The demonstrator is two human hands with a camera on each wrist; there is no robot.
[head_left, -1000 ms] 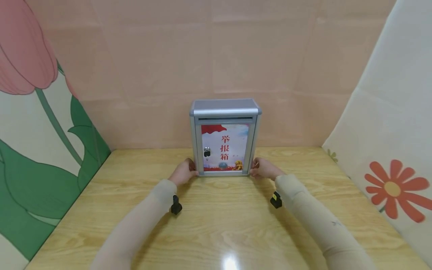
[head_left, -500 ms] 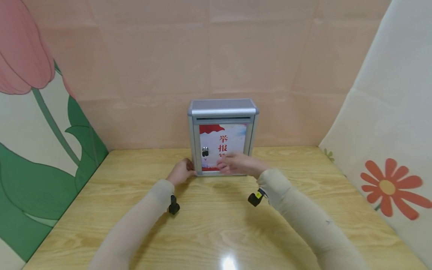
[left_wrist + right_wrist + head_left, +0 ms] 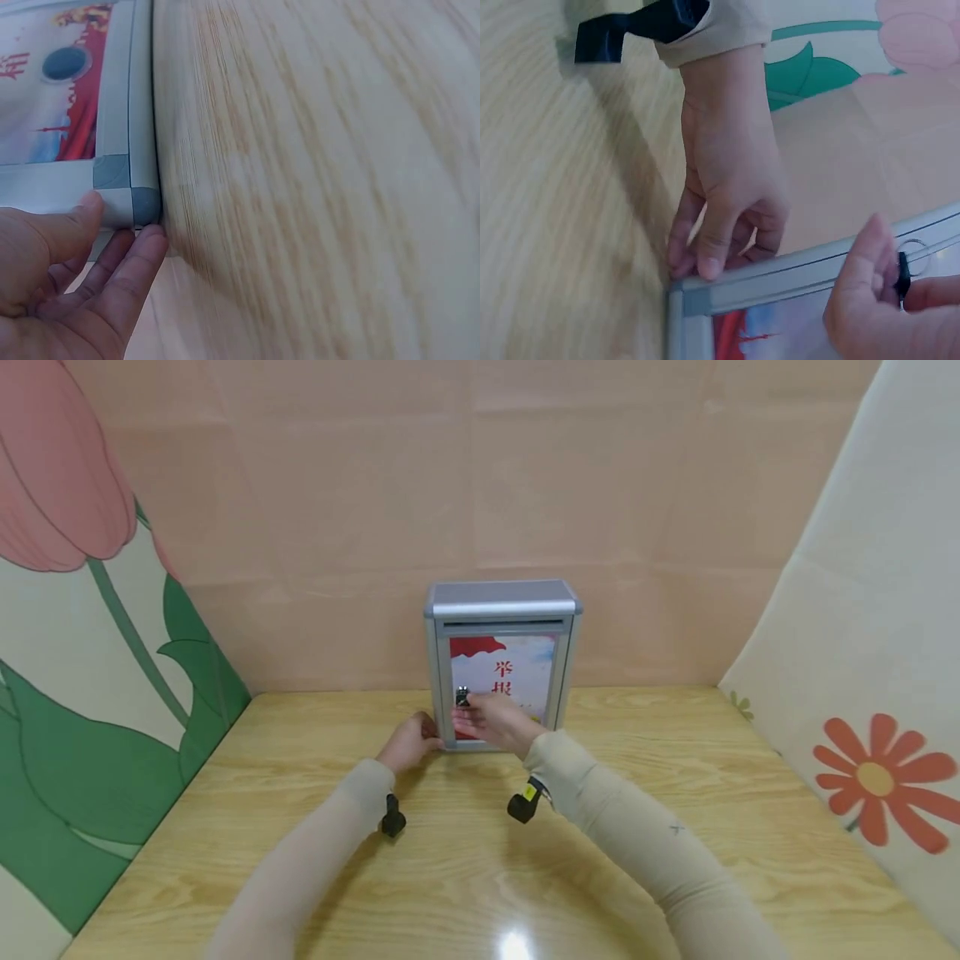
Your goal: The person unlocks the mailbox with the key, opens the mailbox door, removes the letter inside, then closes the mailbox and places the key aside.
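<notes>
A silver metal suggestion box (image 3: 504, 607) stands upright on the table, with a slot near its top and red Chinese characters on its front panel. My left hand (image 3: 408, 742) grips its lower left corner, thumb on the front frame (image 3: 112, 196) and fingers against the side. At the left of the panel, a black-headed key (image 3: 904, 277) on a ring hangs at the lock (image 3: 462, 691). My right hand (image 3: 498, 720) reaches across the panel and pinches this key between thumb and finger. That hand hides the lower characters.
The box stands on a wood-grain table (image 3: 465, 860). Behind is a plain pinkish cloth wall (image 3: 345, 527). Flower-printed sheets flank the table, a tulip (image 3: 67, 477) on the left and a red flower (image 3: 873, 779) on the right.
My right hand has left the box's lower right corner and moved left across the front to the key. My left hand has stayed at the lower left corner.
</notes>
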